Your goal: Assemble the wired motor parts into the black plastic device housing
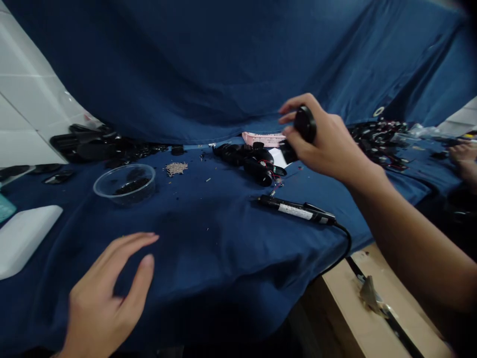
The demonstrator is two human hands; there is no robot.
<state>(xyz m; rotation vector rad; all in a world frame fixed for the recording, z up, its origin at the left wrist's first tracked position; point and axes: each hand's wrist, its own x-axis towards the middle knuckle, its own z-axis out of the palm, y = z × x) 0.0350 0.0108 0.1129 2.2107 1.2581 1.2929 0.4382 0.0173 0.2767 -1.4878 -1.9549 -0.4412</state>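
My right hand is raised over the cloth-covered table with its fingers wrapped round a black part with a rounded end; its exact kind I cannot make out. Below and left of that hand lies a heap of black cylindrical parts with thin red wires. A black electric screwdriver rests on the blue cloth in front of the heap, its cable running off to the right. My left hand hovers above the cloth at the lower left, thumb and fingers apart, holding nothing.
A clear round tub with dark bits stands at the left, beside a pile of small screws. A white case lies further left. Behind the heap sits a pink tray. Another person's hand shows at the far right.
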